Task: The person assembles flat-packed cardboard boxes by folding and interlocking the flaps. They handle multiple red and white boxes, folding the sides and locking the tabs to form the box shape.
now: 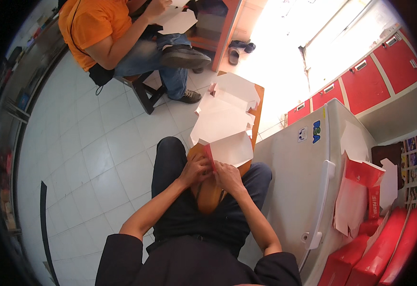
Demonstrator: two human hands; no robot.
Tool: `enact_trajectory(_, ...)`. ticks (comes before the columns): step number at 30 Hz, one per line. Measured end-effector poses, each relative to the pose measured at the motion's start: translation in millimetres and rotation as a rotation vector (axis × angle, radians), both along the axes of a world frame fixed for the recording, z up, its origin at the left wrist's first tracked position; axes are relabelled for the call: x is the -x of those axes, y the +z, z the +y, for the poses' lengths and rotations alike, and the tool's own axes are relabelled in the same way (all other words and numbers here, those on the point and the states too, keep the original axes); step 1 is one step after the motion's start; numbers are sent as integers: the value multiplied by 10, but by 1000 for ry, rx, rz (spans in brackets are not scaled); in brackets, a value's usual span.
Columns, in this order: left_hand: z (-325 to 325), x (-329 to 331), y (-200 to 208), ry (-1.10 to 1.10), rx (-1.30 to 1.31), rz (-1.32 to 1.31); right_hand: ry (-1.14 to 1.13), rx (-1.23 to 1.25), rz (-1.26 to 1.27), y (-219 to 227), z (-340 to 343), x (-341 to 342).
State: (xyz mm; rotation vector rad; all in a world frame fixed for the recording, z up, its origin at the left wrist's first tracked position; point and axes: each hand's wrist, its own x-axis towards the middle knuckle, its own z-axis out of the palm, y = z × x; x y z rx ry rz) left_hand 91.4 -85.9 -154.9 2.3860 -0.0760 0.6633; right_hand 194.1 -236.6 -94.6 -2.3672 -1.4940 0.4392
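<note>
Between my knees, a folding cardboard box (232, 148), white inside with a red outer face, rests on the wooden bench (209, 198). My left hand (197, 169) grips its red near-left edge with bent fingers. Close beside it, my right hand (228, 178) pinches the same side near the corner, thumb and fingers pressed on the board. Some fingertips are hidden behind the red flap. Farther along the bench lie flat, partly opened white cardboard blanks (222, 117) with cut flaps.
A person in an orange shirt (94, 28) sits at the upper left, holding a white cardboard piece (177, 21). At my right stands a white refrigerator (294, 176). Red boxes (380, 252) are piled beyond it, near red cabinets (365, 83). Dark clogs (233, 56) lie on the floor.
</note>
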Motion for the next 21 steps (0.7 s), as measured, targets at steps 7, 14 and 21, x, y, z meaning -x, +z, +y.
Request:
enact_trajectory(7,20,47,-21,123,-72,39,22,96,-18,-19,92,-14)
enact_trajectory(14,18,62,108,320,-78,166,32,-6,-32,77,48,-9)
enact_trajectory(21,19,9,-77,287,-91,227,-232,5,-156,37,378,6)
